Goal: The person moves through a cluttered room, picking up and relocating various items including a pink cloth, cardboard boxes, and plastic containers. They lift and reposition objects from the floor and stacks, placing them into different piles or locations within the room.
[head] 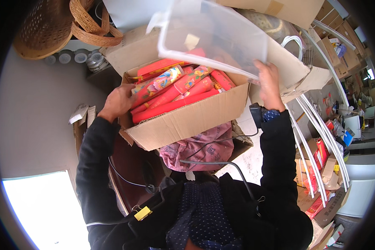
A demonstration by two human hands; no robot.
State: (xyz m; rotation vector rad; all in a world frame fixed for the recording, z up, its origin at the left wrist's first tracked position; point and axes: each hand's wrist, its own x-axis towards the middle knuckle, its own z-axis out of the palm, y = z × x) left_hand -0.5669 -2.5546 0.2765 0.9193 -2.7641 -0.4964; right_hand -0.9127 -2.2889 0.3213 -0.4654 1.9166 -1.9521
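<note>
My left hand [120, 101] is at the left end of an open cardboard box [187, 120], its fingers around the end of a red floral tube [157, 84]. Several more red tubes [165, 100] lie piled in the box, some plain, some flower-printed. My right hand [267, 82] grips the lower right corner of a clear plastic bin or lid [215, 37]. That plastic piece is tilted above the box's far side and covers part of the contents. A raised cardboard flap [287, 62] stands behind my right hand.
Under the box is a crumpled pink printed bag [203, 147]. Woven baskets [47, 28] and round finned metal parts [80, 56] sit at upper left. White strips [325, 134] lean at right, beside piled cartons [331, 175]. A dark cable [218, 162] crosses before my chest.
</note>
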